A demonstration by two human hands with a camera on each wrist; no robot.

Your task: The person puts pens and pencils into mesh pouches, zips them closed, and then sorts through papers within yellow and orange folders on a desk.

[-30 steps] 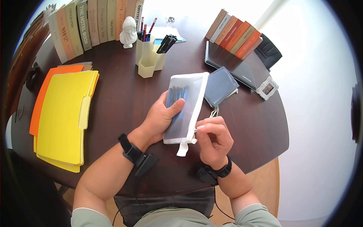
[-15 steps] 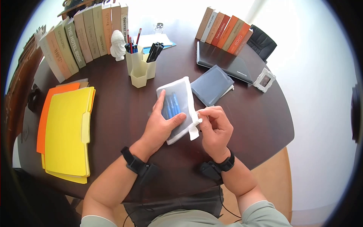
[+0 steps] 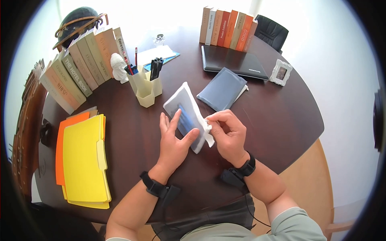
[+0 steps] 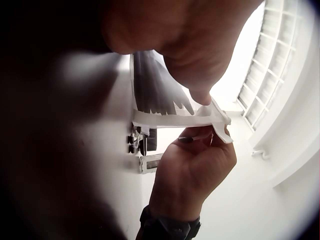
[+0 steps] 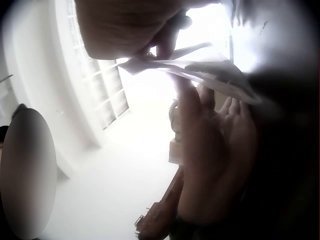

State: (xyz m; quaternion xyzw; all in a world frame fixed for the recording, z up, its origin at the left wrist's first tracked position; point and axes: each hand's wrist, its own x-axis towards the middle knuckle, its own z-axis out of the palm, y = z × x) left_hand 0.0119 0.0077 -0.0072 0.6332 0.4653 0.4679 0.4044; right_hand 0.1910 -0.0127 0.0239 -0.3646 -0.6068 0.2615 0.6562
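Note:
A translucent zip pouch (image 3: 176, 101) with white trim stands tilted over the table, blue pens (image 3: 186, 120) showing through its side. My left hand (image 3: 173, 146) lies along the pouch with fingers straight and spread, the thumb touching its near face. At the zipper end, my right hand (image 3: 230, 136) pinches the small zipper pull (image 3: 207, 121) between thumb and forefinger. A white fabric tab (image 3: 210, 139) hangs there from the trim. In the left wrist view, the pens (image 4: 152, 85) appear as dark shapes inside the pouch, and the right hand (image 4: 195, 165) is at its white edge.
Beyond the pouch lie a blue-grey pouch (image 3: 223, 89), a closed laptop (image 3: 233, 64) and a picture frame (image 3: 280, 73). A pen holder (image 3: 145, 90) stands ahead, left of centre. Yellow folders (image 3: 82, 160) are at the left; books (image 3: 76, 78) line the back left.
The head view has shifted. The pouch has tilted, its top leaning left; the left hand's fingers have gone from gripping around it to straight and spread. The right hand still pinches the pull.

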